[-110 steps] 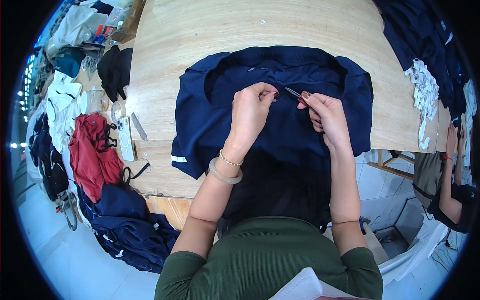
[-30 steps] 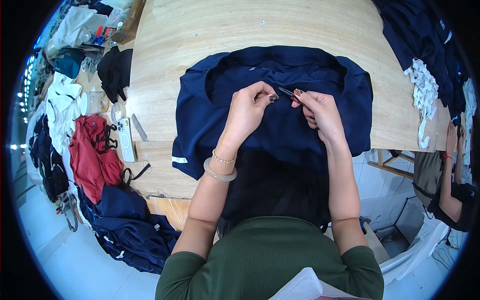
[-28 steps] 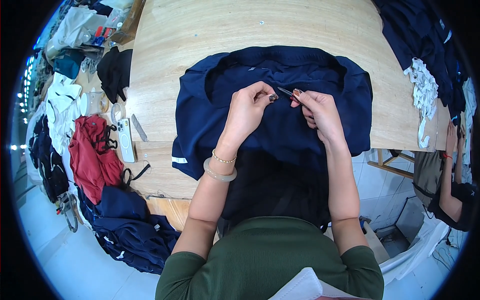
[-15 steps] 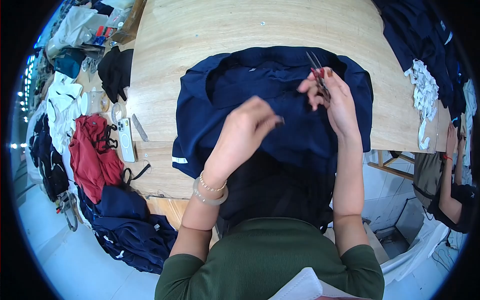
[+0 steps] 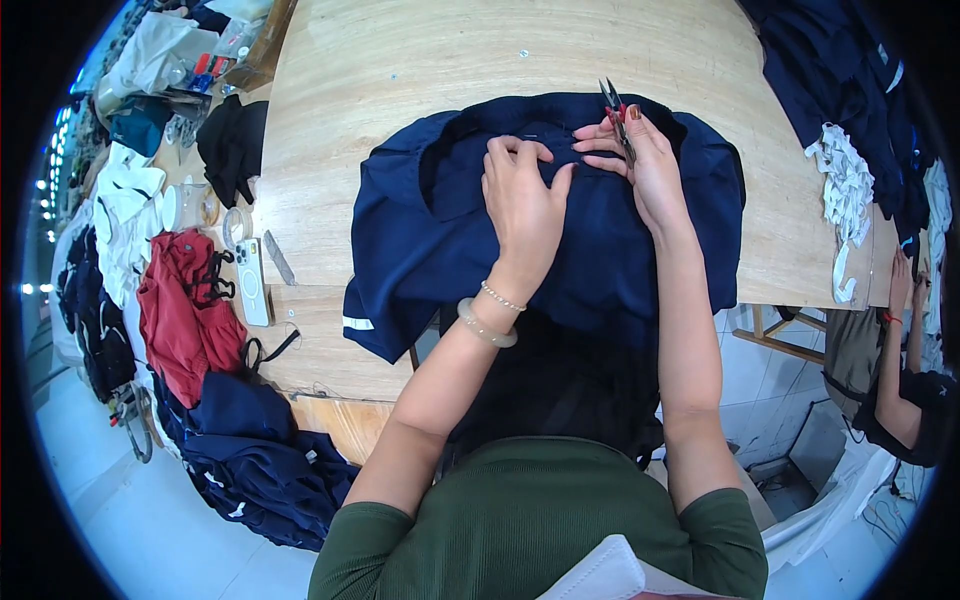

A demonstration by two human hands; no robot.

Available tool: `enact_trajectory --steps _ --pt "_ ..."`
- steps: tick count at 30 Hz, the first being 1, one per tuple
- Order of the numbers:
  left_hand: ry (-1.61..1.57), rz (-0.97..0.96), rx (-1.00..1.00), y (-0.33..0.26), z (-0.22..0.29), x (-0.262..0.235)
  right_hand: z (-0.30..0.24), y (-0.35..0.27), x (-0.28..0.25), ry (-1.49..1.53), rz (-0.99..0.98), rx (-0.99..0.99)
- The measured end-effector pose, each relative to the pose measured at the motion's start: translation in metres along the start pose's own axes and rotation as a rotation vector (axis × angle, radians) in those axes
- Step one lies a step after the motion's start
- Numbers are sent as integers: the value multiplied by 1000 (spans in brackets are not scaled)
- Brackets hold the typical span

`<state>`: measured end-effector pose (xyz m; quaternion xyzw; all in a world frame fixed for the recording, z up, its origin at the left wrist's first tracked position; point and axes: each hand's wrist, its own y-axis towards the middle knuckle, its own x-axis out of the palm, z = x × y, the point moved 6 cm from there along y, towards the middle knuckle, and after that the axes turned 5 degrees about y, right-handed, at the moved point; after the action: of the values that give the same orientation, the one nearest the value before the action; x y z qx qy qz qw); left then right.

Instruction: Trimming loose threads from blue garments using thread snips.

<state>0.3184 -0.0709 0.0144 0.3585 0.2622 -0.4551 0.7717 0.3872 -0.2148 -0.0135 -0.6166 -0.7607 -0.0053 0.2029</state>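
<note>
A navy blue garment (image 5: 610,240) with a gathered waistband lies on the table in front of me, its waist opening facing away. My left hand (image 5: 525,190) is over the inside of the waistband, fingers bent against the cloth and thumb apart from them. My right hand (image 5: 650,165) keeps a small pair of thread snips (image 5: 616,118) with red on the grip in its palm, blades pointing up and away. Its forward fingers reach left over the waistband, close to my left thumb. A small pale label (image 5: 531,136) shows inside the waist.
On the left are a phone (image 5: 252,283), a grey blade-like strip (image 5: 279,258), red cloth (image 5: 185,310) and black cloth (image 5: 235,145). White scraps (image 5: 846,190) hang at the right edge. Another person's arm (image 5: 897,350) is at far right, near dark garments (image 5: 825,60).
My left hand has moved up and right onto the waistband. My right hand, with the snips, has come slightly left and farther away, its fingers now over the cloth.
</note>
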Motion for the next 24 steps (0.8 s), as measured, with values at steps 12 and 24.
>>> enact_trajectory --steps 12,24 --pt "-429 -146 -264 12 -33 -2 -1 0 -2 32 -15 7" --pt "-205 -66 3 6 -20 2 -9 -7 -4 -6 -18 -14"
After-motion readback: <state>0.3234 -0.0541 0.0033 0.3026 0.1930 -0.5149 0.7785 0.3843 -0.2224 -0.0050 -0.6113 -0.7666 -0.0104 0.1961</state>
